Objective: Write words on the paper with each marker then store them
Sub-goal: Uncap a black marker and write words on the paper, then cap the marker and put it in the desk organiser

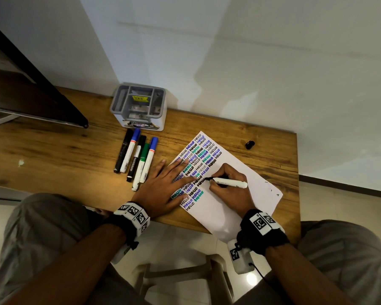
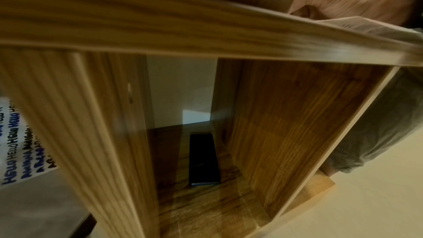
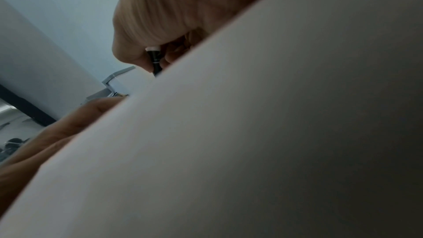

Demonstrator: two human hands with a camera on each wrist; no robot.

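A white paper (image 1: 246, 194) lies slanted on the wooden table (image 1: 53, 155), covered with rows of HELLO in black, blue and teal. My right hand (image 1: 227, 183) grips a white black-tipped marker (image 1: 229, 182) with its tip on the paper; the right wrist view shows the black tip (image 3: 155, 62) between my fingers above the paper (image 3: 228, 151). My left hand (image 1: 165, 183) lies flat, fingers spread, holding down the paper's left edge. Several capped markers (image 1: 139, 157) lie side by side left of the paper: black, blue and green caps.
A grey compartmented organiser (image 1: 139, 106) stands at the wall behind the markers. A black marker cap (image 1: 249, 144) lies at the table's far right. A dark panel (image 1: 31, 89) leans at the far left. Below the tabletop, a shelf holds a dark phone (image 2: 202, 158). A stool (image 1: 185, 276) stands between my knees.
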